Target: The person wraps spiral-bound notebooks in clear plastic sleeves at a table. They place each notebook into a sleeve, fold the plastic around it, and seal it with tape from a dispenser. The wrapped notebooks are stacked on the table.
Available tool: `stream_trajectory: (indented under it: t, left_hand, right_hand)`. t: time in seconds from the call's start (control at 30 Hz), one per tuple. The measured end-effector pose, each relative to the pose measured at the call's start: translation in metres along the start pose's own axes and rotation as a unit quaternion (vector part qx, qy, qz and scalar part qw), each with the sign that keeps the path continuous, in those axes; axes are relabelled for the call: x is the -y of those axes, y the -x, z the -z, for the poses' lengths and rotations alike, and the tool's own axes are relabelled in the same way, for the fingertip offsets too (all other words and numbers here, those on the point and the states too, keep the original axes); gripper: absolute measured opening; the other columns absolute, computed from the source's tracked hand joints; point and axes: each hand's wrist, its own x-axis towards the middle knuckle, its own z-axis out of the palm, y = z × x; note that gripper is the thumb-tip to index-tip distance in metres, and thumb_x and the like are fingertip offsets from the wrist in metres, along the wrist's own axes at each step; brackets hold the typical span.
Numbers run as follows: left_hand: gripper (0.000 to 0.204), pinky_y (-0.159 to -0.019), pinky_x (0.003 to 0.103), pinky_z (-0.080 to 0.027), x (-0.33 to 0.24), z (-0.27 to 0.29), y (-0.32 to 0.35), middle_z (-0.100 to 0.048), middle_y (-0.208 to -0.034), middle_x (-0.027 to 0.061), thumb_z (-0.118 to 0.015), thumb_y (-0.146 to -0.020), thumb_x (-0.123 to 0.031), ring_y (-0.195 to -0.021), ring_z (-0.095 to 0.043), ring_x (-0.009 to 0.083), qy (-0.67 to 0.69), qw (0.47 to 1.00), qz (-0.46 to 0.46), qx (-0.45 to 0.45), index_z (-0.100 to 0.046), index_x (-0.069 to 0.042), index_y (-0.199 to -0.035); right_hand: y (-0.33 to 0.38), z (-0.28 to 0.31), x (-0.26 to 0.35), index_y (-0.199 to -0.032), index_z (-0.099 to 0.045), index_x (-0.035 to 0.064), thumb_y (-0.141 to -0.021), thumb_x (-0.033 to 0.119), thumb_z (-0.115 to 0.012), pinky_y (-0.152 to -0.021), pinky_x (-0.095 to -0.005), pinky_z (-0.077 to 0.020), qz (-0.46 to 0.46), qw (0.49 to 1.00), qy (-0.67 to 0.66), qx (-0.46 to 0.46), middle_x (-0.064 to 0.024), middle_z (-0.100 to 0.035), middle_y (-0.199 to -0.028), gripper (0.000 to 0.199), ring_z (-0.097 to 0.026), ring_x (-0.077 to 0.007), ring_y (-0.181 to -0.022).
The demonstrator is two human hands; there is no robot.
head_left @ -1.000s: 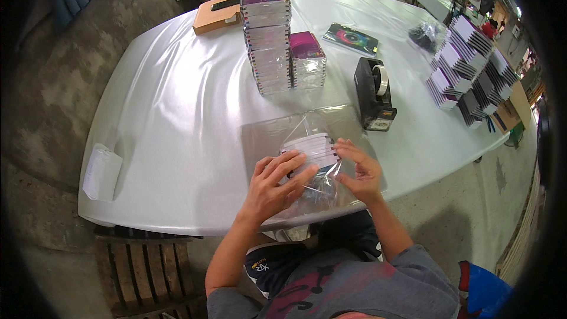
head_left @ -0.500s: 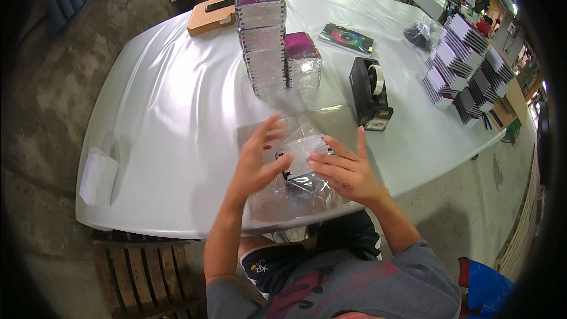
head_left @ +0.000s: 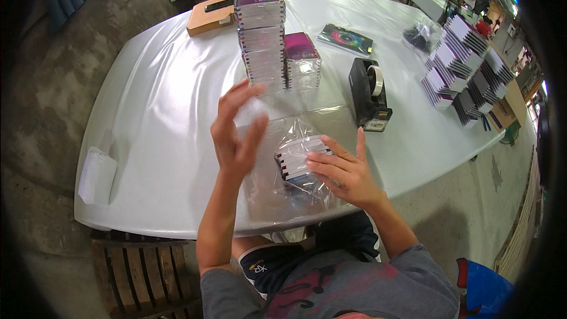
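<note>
The person's right hand lies flat, fingers spread, pressing on a small bundle of disc cases that sits inside a clear plastic bag, just on the near side of the black tape dispenser. The left hand is raised off the table, open and loosely spread, seemingly pinching a thin edge of the film, though the grip is hard to make out. With only a flat palm holding them, the cases could fan apart or slide inside the slippery film toward the table edge. Beyond the dispenser, the tall stack of cases stands close enough that a lifted elbow might topple it.
</note>
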Motion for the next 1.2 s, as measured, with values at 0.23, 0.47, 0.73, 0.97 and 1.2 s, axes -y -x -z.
stream_trajectory:
  t: [0.23, 0.47, 0.73, 0.97, 1.2]
  left_hand:
    - [0.058, -0.108, 0.051, 0.001, -0.007, 0.011, 0.056, -0.06, -0.125, -0.0043, -0.058, -0.08, -0.061, -0.138, -0.029, 0.0269, -0.217, 0.901, -0.083, 0.366, -0.061, -0.023, -0.123]
    - [0.07, -0.109, 0.054, 0.014, -0.002, 0.016, 0.062, -0.052, -0.134, -0.0078, -0.047, -0.076, -0.076, -0.141, -0.02, 0.0263, -0.264, 0.878, -0.103, 0.385, -0.055, -0.031, -0.129]
    - [0.072, -0.109, 0.055, 0.018, -0.001, 0.017, 0.069, -0.044, -0.141, -0.011, -0.064, -0.065, -0.07, -0.143, -0.009, 0.0293, -0.255, 0.877, -0.082, 0.398, -0.049, -0.043, -0.13]
    - [0.072, -0.11, 0.054, 0.018, -0.008, 0.018, 0.065, -0.046, -0.14, -0.0125, -0.078, -0.059, -0.039, -0.144, -0.006, 0.0311, -0.253, 0.881, -0.055, 0.395, -0.054, -0.043, -0.126]
    - [0.078, -0.107, 0.059, 0.02, -0.009, 0.02, 0.065, -0.041, -0.143, -0.013, -0.078, -0.059, -0.039, -0.144, -0.003, 0.0322, -0.259, 0.868, -0.028, 0.424, -0.047, -0.047, -0.13]
  right_hand:
    - [0.002, 0.003, 0.002, -0.111, -0.061, 0.0162, -0.074, 0.016, -0.074, -0.11, -0.0609, 0.0006, -0.035, 0.996, -0.055, 0.063, 0.0013, -0.058, -0.124, 0.039, -0.039, -0.0201, -0.133]
    - [0.005, 0.045, -0.05, -0.117, -0.056, 0.0079, -0.075, 0.025, -0.078, -0.099, -0.0373, -0.0376, -0.291, 0.908, -0.249, -0.17, -0.0081, -0.056, -0.125, 0.051, -0.048, -0.0219, -0.121]
    - [0.028, 0.036, -0.178, -0.105, -0.064, 0.0128, -0.085, 0.043, -0.064, -0.077, -0.0344, -0.0373, -0.595, 0.771, -0.22, -0.06, 0.0001, -0.063, -0.097, 0.036, -0.05, -0.0135, -0.082]
    - [0.03, 0.014, -0.168, -0.099, -0.065, 0.0183, -0.083, 0.039, -0.068, -0.075, -0.0351, -0.0315, -0.569, 0.672, -0.41, -0.237, 0.0066, -0.061, -0.093, 0.026, -0.048, -0.0102, -0.091]
    - [0.048, 0.004, -0.157, -0.105, -0.066, 0.0155, -0.079, 0.029, -0.073, -0.091, -0.0492, -0.0333, -0.502, 0.625, -0.503, -0.322, -0.0021, -0.051, -0.123, 0.03, -0.044, -0.0167, -0.113]
